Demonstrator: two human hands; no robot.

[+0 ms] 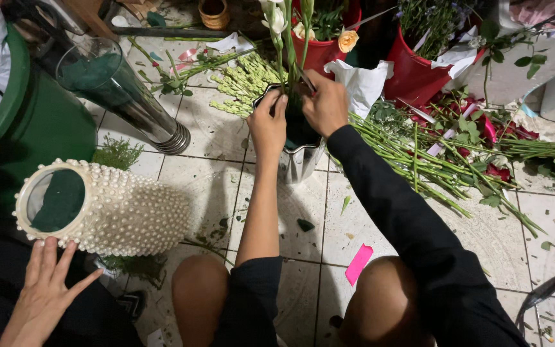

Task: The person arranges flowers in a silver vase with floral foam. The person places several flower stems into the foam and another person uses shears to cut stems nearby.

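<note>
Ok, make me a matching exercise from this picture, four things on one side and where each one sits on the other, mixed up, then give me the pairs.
Things:
1. silver vase
2. white beaded vase
3. pink paper slip
4. red bucket

Places:
A. on the tiles between the person's knees
B. lying on its side at the left, above another person's hand
C. at the top right, holding purple flowers
D. under the left hand and right hand, holding flower stems

Pairs: 1-D, 2-B, 3-A, 4-C
</note>
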